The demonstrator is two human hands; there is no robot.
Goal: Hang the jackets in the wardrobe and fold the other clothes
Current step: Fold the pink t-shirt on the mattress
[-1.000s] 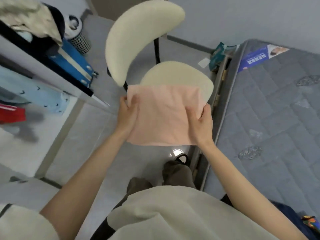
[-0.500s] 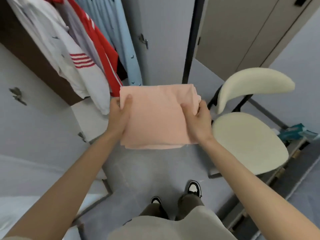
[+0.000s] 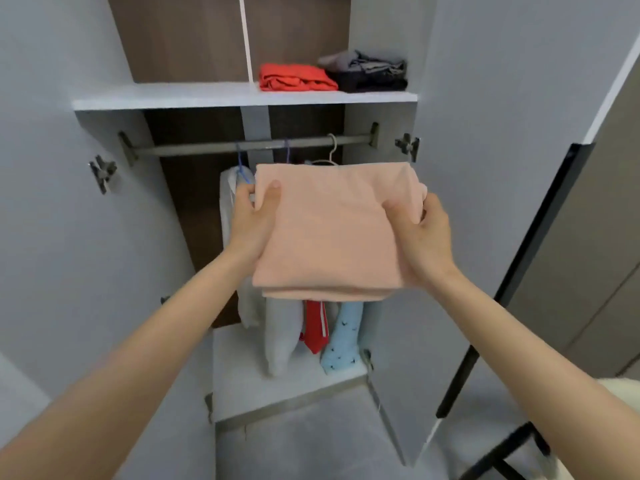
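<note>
A folded peach-pink garment point(image 3: 329, 233) is held flat in front of the open wardrobe, at the height of the hanging rail point(image 3: 249, 146). My left hand point(image 3: 254, 220) grips its left edge and my right hand point(image 3: 420, 237) grips its right edge. Behind it hang several jackets: a white one point(image 3: 228, 216), a grey one point(image 3: 280, 337), a red one point(image 3: 315, 327) and a light blue one point(image 3: 341, 341), their upper parts hidden by the garment. On the shelf point(image 3: 166, 97) above lie a folded orange-red garment point(image 3: 296, 77) and a dark folded pile point(image 3: 369, 72).
Both wardrobe doors stand open, the left door point(image 3: 69, 220) and the right door point(image 3: 460, 220). A dark-framed panel point(image 3: 516, 282) leans at the right. A chair's black leg point(image 3: 502, 455) and cream seat edge show at the bottom right. Grey floor lies below.
The view has swung from the chair by the mattress to face the wardrobe. Both hands have carried the folded pink garment up to rail height in front of it.
</note>
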